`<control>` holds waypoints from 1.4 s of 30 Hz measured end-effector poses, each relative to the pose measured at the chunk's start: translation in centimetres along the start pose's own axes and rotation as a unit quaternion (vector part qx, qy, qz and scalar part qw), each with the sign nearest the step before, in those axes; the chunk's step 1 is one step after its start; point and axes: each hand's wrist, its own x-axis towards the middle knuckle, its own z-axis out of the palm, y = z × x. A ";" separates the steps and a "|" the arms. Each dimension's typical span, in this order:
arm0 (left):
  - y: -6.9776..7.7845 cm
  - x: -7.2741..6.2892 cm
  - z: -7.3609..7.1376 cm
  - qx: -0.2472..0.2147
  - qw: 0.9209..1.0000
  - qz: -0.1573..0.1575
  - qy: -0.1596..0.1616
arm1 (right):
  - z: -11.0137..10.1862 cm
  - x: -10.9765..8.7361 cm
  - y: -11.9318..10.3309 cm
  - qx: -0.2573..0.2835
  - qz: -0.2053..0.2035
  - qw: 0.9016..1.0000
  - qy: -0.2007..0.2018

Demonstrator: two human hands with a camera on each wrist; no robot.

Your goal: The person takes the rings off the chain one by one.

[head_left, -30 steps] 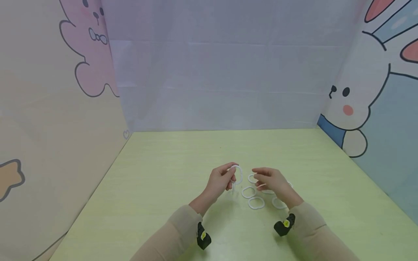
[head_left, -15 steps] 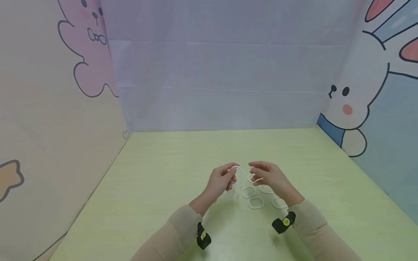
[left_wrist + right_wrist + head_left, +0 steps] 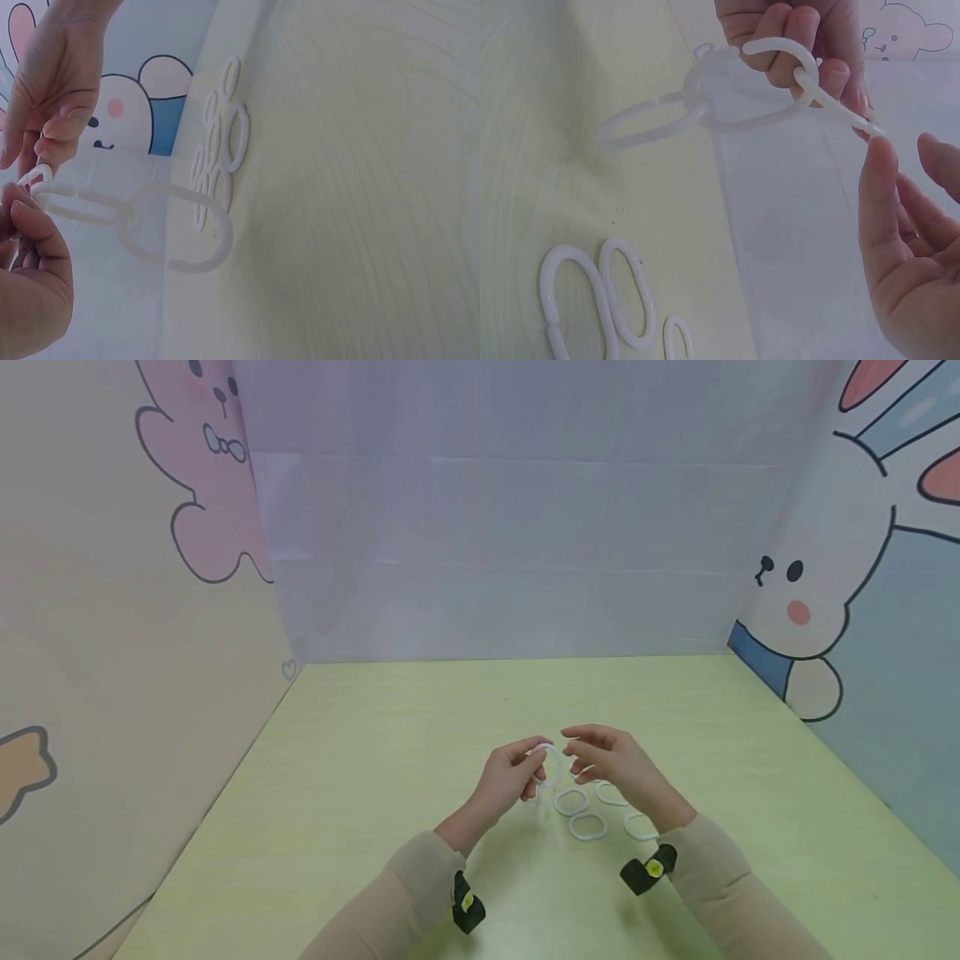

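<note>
My left hand (image 3: 513, 772) pinches the top of a short chain of white plastic oval links (image 3: 552, 766), and the lower links hang down from its fingertips. In the right wrist view the chain (image 3: 750, 124) shows three links joined end to end, the top one by the left hand's (image 3: 802, 45) fingers. My right hand (image 3: 615, 760) is raised just to the right of the chain, thumb and fingers apart. Its thumb tip (image 3: 880, 154) appears close to the top link; whether it touches, I cannot tell. Nothing is gripped in the right hand (image 3: 64, 90).
Several loose white links (image 3: 588, 827) lie on the pale green table (image 3: 375, 735) below the right hand, partly hidden by it. Printed cloth walls (image 3: 480, 527) stand at the back and sides. A black camera strap (image 3: 468, 906) sits on each wrist.
My right hand has risen from above the loose links and moved left toward the held chain. The left hand stays nearly in place, still pinching the chain.
</note>
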 end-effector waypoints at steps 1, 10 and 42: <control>0.0 0.0 0.0 0.003 1.000 -0.001 -0.004 | 0.1 0.0 -0.1 -0.002 0.000 1.000 -0.002; -0.2 -0.4 -0.2 0.021 0.998 -0.012 -0.061 | 0.9 0.3 -0.4 -0.009 0.000 1.000 -0.019; -0.1 -0.5 -0.2 0.053 0.996 -0.033 -0.058 | 0.3 0.1 -0.8 0.027 -0.010 0.999 0.025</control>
